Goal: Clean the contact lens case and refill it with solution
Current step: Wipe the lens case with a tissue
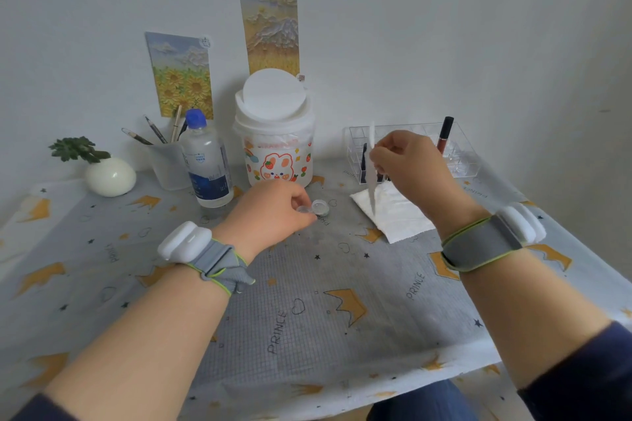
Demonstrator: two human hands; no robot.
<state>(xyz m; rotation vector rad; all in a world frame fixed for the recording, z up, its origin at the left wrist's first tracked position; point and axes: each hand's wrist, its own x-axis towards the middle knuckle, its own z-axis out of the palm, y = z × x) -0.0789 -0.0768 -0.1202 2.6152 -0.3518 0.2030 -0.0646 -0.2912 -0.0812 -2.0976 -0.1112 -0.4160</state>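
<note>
— Where is the contact lens case [317, 208] to be found, and by what is it held?

— It is seen low at the middle of the table [307, 318], just on the near side of the white bin [273, 140]. Its left end is pinched between the curled thumb and fingers of the left hand [273, 212]; one round well is left showing to the right of those fingers. Whether the case rests on the cloth or is lifted just clear of it cannot be told.

— And the right hand [407, 164]?

— It is raised at the right of the scene, above the tissue [396, 215] spread on the table; its fingers are curled, and a thin white piece [372, 161] is pinched at their tips. The piece is seen edge-on (pad or folded tissue, it cannot be said); its long axis is upright, and its lower tip hangs over the tissue.

— On which relation is the coming move judged to turn?

— The case lies to the left of and below the white piece, apart from it; its long axis runs roughly left to right, so the exposed well is the end turned towards the right hand. A wipe is judged to be in hand; the piece would have to be brought down and leftward onto that well while the case is steadied from the left. The solution bottle [205, 161] is stood capped to the far left of the case, nearer the left hand; refilling is judged not yet begun.
</note>
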